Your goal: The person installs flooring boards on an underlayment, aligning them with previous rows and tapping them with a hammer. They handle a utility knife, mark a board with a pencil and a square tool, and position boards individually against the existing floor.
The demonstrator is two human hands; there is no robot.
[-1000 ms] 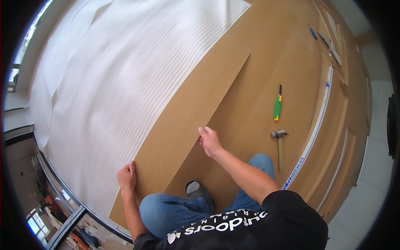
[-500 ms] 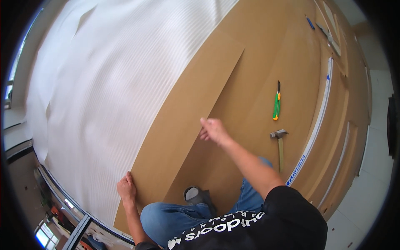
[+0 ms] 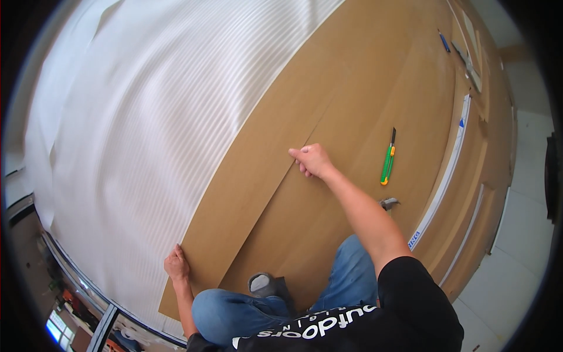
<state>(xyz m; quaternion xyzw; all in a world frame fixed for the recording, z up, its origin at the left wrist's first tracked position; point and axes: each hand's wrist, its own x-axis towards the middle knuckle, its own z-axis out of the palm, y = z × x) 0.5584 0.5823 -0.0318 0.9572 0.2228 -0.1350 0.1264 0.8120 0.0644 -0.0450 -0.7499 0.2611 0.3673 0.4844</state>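
A long tan board (image 3: 229,205) lies diagonally beside tan boarding (image 3: 358,100), bordered by white ribbed sheeting (image 3: 135,135). My left hand (image 3: 177,265) grips the board's left edge near its lower end. My right hand (image 3: 308,158) is closed at the board's right edge, higher up, thumb on top and fingers curled at the seam. A green-and-yellow utility knife (image 3: 387,166) lies right of my right hand; a hammer (image 3: 389,203) is mostly hidden behind my right forearm. My jeans-clad knees and one grey slipper (image 3: 264,284) are below the board.
A blue pencil-like tool (image 3: 444,40) and a long dark tool (image 3: 467,63) lie at upper right. Stacked planks (image 3: 469,234) with a white strip run along the right, beside pale floor tiles (image 3: 510,264). A dark metal frame (image 3: 76,276) borders a lower area at bottom left.
My right hand has moved up along the board's edge. The board's raised far corner has dropped nearly level with the boarding. My left hand sits lower in view; my forearm now hides the hammer's handle.
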